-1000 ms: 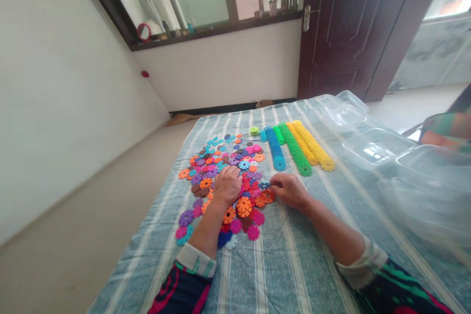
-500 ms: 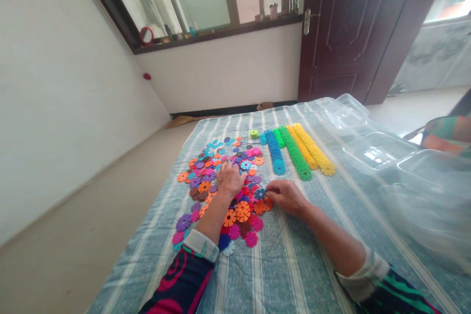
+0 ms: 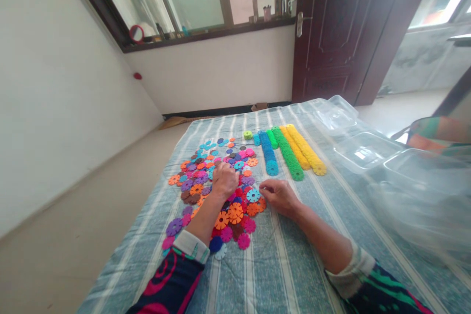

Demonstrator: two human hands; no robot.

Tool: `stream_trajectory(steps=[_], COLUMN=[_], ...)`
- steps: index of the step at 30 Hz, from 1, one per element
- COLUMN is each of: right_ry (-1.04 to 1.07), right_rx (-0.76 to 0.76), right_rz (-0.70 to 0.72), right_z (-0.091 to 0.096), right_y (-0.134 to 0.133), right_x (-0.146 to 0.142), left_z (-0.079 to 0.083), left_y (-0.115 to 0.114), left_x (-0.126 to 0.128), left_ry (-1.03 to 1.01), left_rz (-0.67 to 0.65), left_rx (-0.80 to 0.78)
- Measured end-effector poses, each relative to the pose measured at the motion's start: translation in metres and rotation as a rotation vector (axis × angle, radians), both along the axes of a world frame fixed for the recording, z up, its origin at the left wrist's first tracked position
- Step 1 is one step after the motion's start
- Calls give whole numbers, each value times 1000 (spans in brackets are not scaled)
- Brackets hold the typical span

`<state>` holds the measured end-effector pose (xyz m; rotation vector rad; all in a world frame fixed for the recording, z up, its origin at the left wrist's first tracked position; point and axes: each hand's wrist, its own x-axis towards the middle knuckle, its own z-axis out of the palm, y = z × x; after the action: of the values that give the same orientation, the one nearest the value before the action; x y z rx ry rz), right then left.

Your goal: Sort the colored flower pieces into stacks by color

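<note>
My left hand (image 3: 225,180) rests over a spread pile of colourful slotted plastic discs (image 3: 235,212), snowflake-shaped building pieces. Its fingers are curled down into the pile, and whatever is under them is hidden. At the pile's right edge, my right hand (image 3: 279,196) has thumb and forefinger pinched at the rim of a light blue disc (image 3: 253,195). Orange and red discs lie around and below that piece. Beyond my right hand are overlapping rows of sorted discs: a blue row (image 3: 268,153), a green row (image 3: 289,153) and a yellow row (image 3: 306,149).
A striped cloth (image 3: 294,265) covers the bed-like surface. Clear plastic containers (image 3: 368,152) stand along its right side. One small yellow-green stack (image 3: 248,135) sits at the far end. Behind are a windowsill (image 3: 206,36) with small items and a dark door (image 3: 342,29).
My left hand's fingers have drawn in from a more spread pose. The disc at my right fingertips looked darker blue before and shows light blue now. The view has shifted slightly.
</note>
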<state>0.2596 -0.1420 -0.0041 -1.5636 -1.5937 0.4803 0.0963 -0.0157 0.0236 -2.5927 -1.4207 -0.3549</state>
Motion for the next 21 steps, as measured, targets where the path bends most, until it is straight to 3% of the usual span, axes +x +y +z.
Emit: stream_trajectory(steps=[5, 8, 14, 21], right_ry=[-276, -450, -532, -470], right_rx=[36, -10, -227, -428], right_rz=[-307, -408, -402, -386], right_z=[11, 20, 36, 44], right_y=[1, 4, 20, 34], right_x=[14, 22, 22, 24], left_z=[10, 21, 31, 27], left_y=[2, -1, -9, -20], left_x=[-12, -18, -21, -7], left_ry=[6, 20, -42, -247], left_rz=[-32, 13, 92, -27], left_rx=[48, 72, -21, -186])
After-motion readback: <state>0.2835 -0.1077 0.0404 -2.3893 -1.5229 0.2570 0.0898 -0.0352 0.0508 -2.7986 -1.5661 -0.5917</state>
